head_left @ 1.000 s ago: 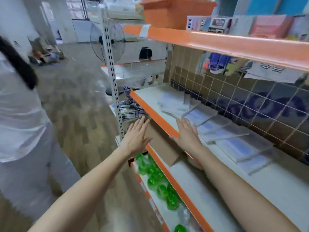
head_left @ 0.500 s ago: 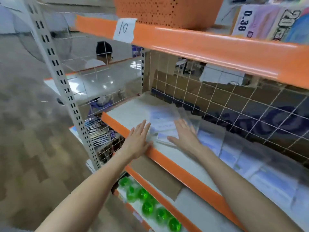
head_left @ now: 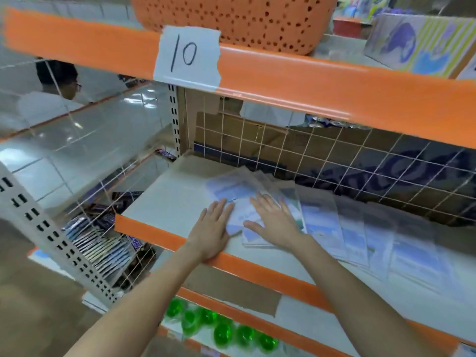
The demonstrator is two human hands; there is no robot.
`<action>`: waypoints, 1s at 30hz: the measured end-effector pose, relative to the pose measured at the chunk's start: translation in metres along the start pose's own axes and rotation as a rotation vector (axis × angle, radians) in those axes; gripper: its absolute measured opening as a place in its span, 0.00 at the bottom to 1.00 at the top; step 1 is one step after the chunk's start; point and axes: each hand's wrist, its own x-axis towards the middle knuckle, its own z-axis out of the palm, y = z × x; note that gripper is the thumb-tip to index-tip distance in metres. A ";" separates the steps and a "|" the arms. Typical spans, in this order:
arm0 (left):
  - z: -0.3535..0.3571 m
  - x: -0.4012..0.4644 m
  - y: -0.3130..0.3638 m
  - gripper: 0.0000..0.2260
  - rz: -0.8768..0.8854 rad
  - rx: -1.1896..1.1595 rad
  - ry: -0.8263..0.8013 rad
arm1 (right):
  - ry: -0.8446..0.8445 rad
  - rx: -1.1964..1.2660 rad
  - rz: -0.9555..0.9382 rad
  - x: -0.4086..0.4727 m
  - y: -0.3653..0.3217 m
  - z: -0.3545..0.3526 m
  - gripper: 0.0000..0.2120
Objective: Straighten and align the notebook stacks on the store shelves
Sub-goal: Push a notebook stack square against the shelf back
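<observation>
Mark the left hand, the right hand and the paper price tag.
left hand [head_left: 211, 231], head view, back of hand.
right hand [head_left: 275, 220], head view, back of hand.
paper price tag [head_left: 187, 55], head view, on the handwritten 10.

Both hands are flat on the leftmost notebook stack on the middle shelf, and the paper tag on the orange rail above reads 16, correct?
Not quite. The head view shows the paper tag on the orange rail reads 10, not 16. The rest holds: the left hand and right hand lie flat, fingers straight, on the leftmost notebook stack on the middle shelf.
</observation>
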 end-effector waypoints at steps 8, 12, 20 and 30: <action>-0.001 -0.011 0.013 0.29 0.014 0.066 0.034 | 0.005 -0.040 0.021 -0.034 -0.002 0.000 0.37; 0.000 -0.024 0.027 0.30 0.050 0.062 0.043 | 0.069 -0.100 0.037 -0.064 -0.003 0.006 0.38; -0.007 -0.048 0.041 0.32 0.086 -0.065 -0.004 | 0.087 -0.127 0.052 -0.077 -0.009 0.001 0.37; 0.001 -0.045 0.079 0.33 -0.064 -0.002 0.019 | 0.010 -0.203 0.021 -0.066 -0.006 -0.005 0.34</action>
